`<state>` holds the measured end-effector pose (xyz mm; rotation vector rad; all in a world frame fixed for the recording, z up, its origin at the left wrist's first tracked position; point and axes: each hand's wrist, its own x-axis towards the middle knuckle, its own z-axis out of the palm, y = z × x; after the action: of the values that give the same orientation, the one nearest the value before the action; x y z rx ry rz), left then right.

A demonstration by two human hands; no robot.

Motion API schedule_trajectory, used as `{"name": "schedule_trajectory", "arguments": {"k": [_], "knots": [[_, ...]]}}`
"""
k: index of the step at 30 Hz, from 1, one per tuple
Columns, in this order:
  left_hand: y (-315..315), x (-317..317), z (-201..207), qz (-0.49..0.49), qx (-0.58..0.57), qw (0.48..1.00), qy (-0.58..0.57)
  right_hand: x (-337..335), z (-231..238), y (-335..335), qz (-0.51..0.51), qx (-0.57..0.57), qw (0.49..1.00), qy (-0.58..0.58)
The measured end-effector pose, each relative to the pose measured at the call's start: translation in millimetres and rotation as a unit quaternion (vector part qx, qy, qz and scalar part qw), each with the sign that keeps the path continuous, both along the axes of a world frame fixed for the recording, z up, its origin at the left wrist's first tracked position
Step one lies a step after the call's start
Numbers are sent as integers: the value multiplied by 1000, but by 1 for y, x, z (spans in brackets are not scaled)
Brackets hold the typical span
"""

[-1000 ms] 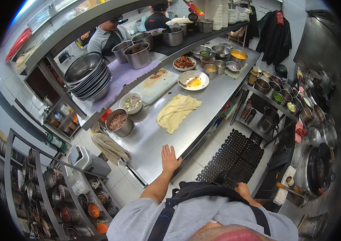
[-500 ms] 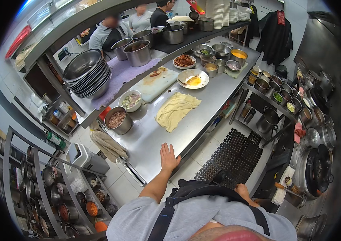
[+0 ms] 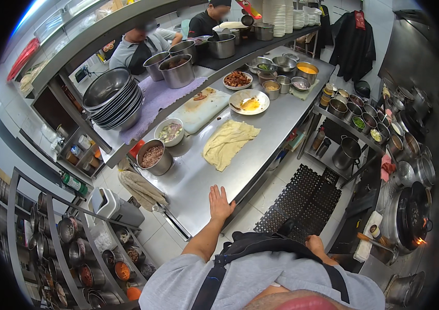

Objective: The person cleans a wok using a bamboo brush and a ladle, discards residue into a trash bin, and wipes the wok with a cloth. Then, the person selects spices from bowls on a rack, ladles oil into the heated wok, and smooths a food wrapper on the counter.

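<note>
Resting flat on the near edge of the steel worktable [image 3: 188, 181], the person's left hand [image 3: 220, 203] had its fingers spread wide and held nothing. Well beyond the fingertips, farther up the table, lay a pale sheet of dough [image 3: 228, 143], untouched; a steel pot of minced filling [image 3: 155, 156] stood beyond the fingers and to their left, with a white bowl of chopped vegetables [image 3: 169, 132] just past it. The right hand [image 3: 314, 243] hung low by the apron, away from the table; whether it was open or closed could not be told. By appearance, the work stood at a pause before the dough was handled: the likely next move called for a long reach forward, since the sheet lay well apart from either hand.
</note>
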<state>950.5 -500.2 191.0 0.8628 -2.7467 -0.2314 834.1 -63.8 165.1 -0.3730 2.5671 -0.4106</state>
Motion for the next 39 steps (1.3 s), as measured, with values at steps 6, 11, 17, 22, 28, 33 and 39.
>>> {"name": "schedule_trajectory", "arguments": {"k": [6,11,17,22,28,33,39], "knots": [[0,0,2,2,9,1000,-3,1,4,-4,13,-3,1000,2],[-1,0,0,2,1,1000,-1,1,-1,-5,6,-3,1000,4],[0,1,-1,1,1,1000,-8,-4,-4,-3,11,9,1000,-15],[-1,1,-1,1,0,1000,-6,-7,-5,-5,22,9,1000,-5],[-4,-1,-4,-11,-9,1000,25,-5,-3,-10,6,13,1000,-3],[0,-6,1,-16,-9,999,30,-9,-15,-6,42,81,996,-13],[1,2,-14,-25,-39,999,21,-34,7,-82,123,52,991,15]]}}
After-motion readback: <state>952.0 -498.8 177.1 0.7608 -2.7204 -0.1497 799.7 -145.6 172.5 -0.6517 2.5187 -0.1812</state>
